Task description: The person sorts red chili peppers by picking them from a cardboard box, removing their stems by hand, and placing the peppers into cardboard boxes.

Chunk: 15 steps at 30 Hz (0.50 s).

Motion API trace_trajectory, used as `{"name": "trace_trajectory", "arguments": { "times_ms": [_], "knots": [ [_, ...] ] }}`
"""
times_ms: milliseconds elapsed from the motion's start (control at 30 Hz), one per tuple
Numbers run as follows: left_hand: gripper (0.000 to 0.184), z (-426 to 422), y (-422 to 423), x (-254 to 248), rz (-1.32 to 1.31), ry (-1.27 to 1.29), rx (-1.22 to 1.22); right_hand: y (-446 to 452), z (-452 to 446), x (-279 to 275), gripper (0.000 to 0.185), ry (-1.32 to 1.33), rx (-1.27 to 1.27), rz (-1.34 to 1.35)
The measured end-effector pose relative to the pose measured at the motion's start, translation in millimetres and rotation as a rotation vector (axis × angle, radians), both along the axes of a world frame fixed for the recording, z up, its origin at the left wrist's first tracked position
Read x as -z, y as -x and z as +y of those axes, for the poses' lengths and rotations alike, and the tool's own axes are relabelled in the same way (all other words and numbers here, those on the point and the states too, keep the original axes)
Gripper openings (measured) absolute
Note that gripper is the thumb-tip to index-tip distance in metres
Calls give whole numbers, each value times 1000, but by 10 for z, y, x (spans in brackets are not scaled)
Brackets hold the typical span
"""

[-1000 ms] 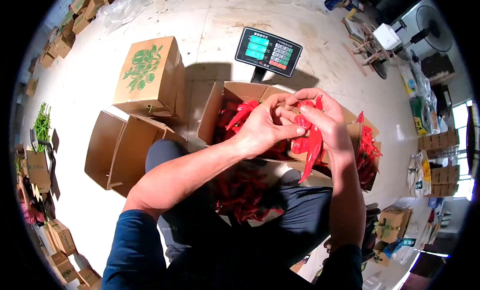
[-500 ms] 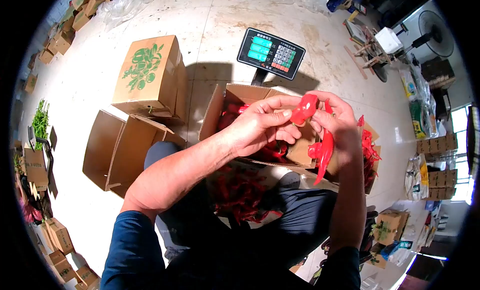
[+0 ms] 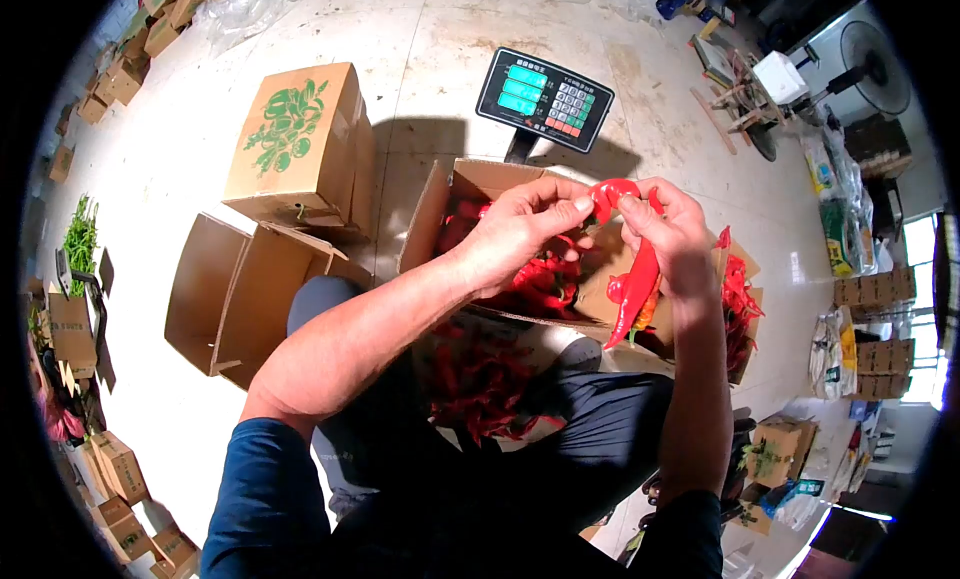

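centrally, above an open carton (image 3: 500, 176), the left hand (image 3: 510, 231) and right hand (image 3: 676, 237) pinch a curled red pepper (image 3: 610, 191); a long red pepper (image 3: 637, 287) hangs from the right hand. both look light, slick and easily bruised, probably best held gently around the thicker flesh.

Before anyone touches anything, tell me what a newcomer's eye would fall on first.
Probably the glossy red pepper pinched between the left hand and right hand, with a long red pepper hanging from the right. Next, the lit blue-green screens of the scale display, just beyond the open box with red peppers inside. Then the carton with a green vegetable print, left of the display.
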State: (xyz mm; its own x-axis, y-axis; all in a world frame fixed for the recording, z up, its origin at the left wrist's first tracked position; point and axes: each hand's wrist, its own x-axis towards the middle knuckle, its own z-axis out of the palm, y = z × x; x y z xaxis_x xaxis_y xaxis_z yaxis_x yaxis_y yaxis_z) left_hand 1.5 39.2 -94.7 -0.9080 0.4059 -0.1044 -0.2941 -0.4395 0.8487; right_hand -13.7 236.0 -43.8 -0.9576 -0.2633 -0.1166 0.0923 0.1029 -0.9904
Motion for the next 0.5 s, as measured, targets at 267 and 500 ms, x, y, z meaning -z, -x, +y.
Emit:
{"name": "trace_trajectory", "arguments": {
  "times_ms": [267,500],
  "knots": [
    [31,-41,76,44,-14,-102,24,0,-1,97,18,-102,16,57],
    [30,-68,122,99,-130,-272,179,0,66,30,14,-2,55,-8]
  ]
}}
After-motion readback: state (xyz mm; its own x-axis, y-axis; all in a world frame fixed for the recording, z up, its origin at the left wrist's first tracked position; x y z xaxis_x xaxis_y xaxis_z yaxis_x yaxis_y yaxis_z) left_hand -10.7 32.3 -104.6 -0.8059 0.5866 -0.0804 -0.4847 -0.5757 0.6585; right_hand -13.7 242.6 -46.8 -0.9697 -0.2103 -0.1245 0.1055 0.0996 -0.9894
